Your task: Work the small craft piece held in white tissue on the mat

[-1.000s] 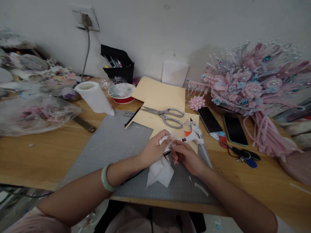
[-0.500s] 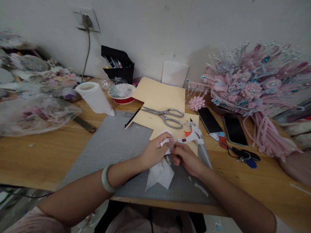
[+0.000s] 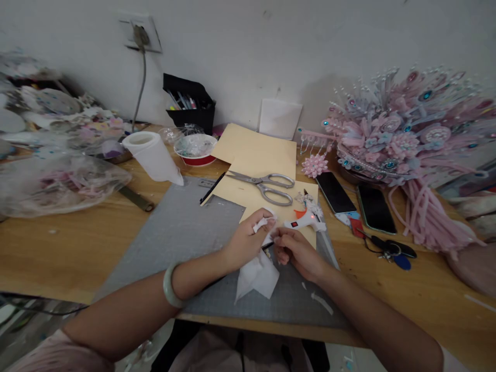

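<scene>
My left hand (image 3: 248, 237) is closed around a crumpled piece of white fabric (image 3: 268, 235), with a fold showing above the thumb. Close beside it, my right hand (image 3: 296, 249) has its fingers bent and pinched at the fabric's right edge; what lies between those fingertips is too small to make out. Under the hands, a white cloth piece (image 3: 257, 279) with pointed ends rests on the grey cutting mat (image 3: 186, 227). Just beyond my right hand lies a white glue gun (image 3: 304, 222) with an orange trigger and a small red light. Silver scissors (image 3: 267, 186) lie on tan card sheets (image 3: 256, 150).
At the right are two phones (image 3: 336, 192), keys (image 3: 393, 253) and a large pink beaded headdress (image 3: 399, 129). A white roll (image 3: 153, 157), a red-and-white bowl (image 3: 196, 150) and a black pen holder (image 3: 189, 106) stand at the back left. A plastic bag (image 3: 58, 186) lies far left.
The fingertips of both hands have shifted slightly around the white fabric, and a little more of a dark gap shows between them. The view has moved very slightly.
</scene>
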Demonstrator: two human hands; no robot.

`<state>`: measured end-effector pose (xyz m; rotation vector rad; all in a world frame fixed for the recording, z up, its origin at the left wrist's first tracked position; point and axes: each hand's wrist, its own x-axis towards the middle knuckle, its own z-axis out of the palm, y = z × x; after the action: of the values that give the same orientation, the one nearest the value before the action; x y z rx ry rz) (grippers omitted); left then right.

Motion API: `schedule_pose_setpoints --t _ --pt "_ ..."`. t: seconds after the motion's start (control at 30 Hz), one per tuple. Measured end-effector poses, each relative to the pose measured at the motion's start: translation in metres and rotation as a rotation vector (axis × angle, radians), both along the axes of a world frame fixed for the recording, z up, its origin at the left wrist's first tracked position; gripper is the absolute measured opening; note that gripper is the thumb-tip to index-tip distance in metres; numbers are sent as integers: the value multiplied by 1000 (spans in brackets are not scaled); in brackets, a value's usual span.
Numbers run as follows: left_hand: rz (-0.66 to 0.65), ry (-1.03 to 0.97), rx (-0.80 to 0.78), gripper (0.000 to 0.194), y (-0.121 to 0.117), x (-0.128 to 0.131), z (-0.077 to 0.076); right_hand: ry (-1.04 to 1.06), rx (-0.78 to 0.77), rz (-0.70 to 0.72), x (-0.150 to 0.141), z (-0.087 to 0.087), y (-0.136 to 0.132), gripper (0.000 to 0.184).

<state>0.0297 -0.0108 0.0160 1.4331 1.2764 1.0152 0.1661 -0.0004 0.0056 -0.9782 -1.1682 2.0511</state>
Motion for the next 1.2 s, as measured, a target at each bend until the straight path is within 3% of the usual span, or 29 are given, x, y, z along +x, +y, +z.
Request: schedule_pose_setpoints --t 0.47,0.7,1.0,1.2 --pt "42 -35 -14 23 1 0 2 42 -4 -121 0 -5 2 9" --pt "-59 -59 -22 24 0 1 -2 -76 193 74 -1 -2 -3 15" --pt "-121 -21 -3 23 3 2 -6 -185 240 12 0 -6 0 9" --pt "-63 -68 -37 24 3 2 -9 -183 182 -6 -2 -2 -1 8"
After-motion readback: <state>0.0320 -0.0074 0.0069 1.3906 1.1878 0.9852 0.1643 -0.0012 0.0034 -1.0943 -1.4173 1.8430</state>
